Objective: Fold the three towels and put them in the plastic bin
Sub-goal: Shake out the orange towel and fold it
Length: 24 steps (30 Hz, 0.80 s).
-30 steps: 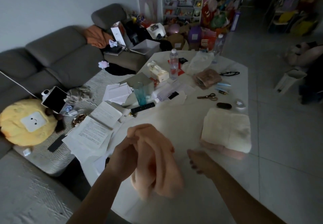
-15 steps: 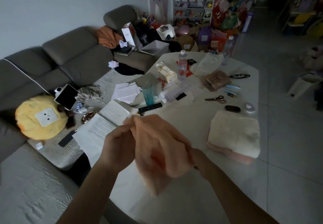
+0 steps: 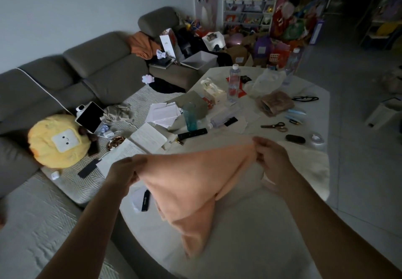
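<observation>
White table [image 3: 250,224], two hands [image 3: 121,173] [image 3: 273,160], one towel [image 3: 193,183]

Towel [image 3: 191,183]: soft matt peach cloth. Table [image 3: 250,224]: smooth, pale, slight sheen. Bin [image 3: 201,59]: white plastic. Sofa [image 3: 104,71]: matt grey fabric.

Both forearms reaching forward from the lower edge, bare, spread apart. Left hand [image 3: 123,173] raised, fingers curled in a pinching grip on one corner of the peach towel [image 3: 191,183]. Right hand [image 3: 272,159] level with it, thumb and fingers pinching the opposite corner.
</observation>
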Each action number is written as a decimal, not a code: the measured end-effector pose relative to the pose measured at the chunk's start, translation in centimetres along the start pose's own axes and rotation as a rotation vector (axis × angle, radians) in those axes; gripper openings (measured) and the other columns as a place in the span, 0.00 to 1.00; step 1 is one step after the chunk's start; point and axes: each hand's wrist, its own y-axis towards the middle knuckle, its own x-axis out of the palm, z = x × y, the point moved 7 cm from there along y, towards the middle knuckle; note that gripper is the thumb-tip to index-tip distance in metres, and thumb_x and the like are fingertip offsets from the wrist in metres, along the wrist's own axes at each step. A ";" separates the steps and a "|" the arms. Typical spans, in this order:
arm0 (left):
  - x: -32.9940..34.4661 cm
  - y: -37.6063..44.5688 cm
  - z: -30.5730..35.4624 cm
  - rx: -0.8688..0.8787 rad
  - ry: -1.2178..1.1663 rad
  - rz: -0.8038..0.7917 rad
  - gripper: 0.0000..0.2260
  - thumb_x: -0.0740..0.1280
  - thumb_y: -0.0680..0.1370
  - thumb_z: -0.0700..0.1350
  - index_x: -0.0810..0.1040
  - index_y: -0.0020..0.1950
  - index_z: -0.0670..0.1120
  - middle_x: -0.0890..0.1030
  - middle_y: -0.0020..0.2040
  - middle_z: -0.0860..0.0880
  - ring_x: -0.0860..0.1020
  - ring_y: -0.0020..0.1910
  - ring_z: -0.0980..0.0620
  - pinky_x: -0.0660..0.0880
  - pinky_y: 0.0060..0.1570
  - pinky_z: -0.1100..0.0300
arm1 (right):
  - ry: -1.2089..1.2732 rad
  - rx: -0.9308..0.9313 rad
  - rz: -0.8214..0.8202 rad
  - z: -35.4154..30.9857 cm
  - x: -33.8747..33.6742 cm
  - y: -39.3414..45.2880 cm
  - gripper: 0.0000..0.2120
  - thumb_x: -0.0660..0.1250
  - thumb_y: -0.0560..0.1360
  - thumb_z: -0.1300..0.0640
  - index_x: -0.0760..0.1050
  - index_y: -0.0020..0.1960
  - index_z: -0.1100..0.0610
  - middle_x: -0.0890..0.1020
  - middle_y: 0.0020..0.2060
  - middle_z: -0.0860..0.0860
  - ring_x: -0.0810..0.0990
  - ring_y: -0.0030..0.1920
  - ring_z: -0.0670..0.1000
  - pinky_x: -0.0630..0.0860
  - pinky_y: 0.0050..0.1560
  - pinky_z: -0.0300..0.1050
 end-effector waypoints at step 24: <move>4.1 -2.5 -1.3 0.193 0.374 -0.157 0.08 0.69 0.76 0.34 0.84 0.45 0.46 0.83 0.42 0.44 0.77 0.41 0.47 0.71 0.36 0.63 | -0.747 -0.339 0.008 -1.1 -4.7 -2.9 0.15 0.66 0.69 0.67 0.78 0.38 0.46 0.80 0.29 0.44 0.77 0.34 0.49 0.72 0.36 0.44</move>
